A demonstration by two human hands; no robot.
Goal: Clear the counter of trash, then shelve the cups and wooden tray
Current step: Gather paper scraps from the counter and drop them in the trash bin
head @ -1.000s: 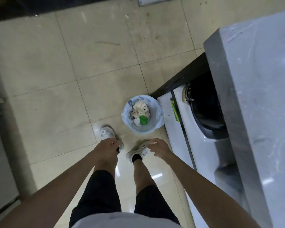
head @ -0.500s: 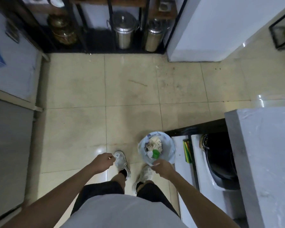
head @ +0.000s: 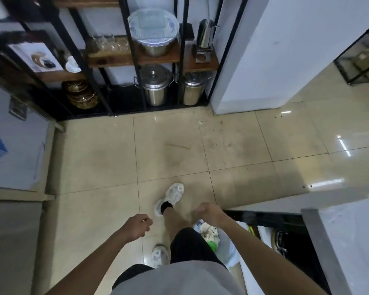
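My left hand (head: 137, 227) hangs over the tiled floor, fingers curled, nothing in it. My right hand (head: 209, 212) is also curled and holds nothing; it hovers just above the small bin (head: 229, 248) lined with a pale bag, which holds crumpled paper and a green scrap (head: 211, 244). My leg and arm hide much of the bin. The grey counter (head: 349, 241) runs along the lower right. At the far wall stands a black metal rack with wooden shelves (head: 136, 57); several clear glasses (head: 110, 44) sit on one shelf.
The rack also carries a foil-covered bowl (head: 152, 26), steel pots (head: 156, 87) and stacked golden dishes (head: 80, 94). A white pillar (head: 275, 60) stands right of it. White appliances (head: 15, 145) line the left. A dark appliance (head: 285, 241) sits under the counter.
The view has lifted from the bin and floor toward the shelf rack as I step forward. Both hands stay empty; the bin has slid to the lower right behind my leg.
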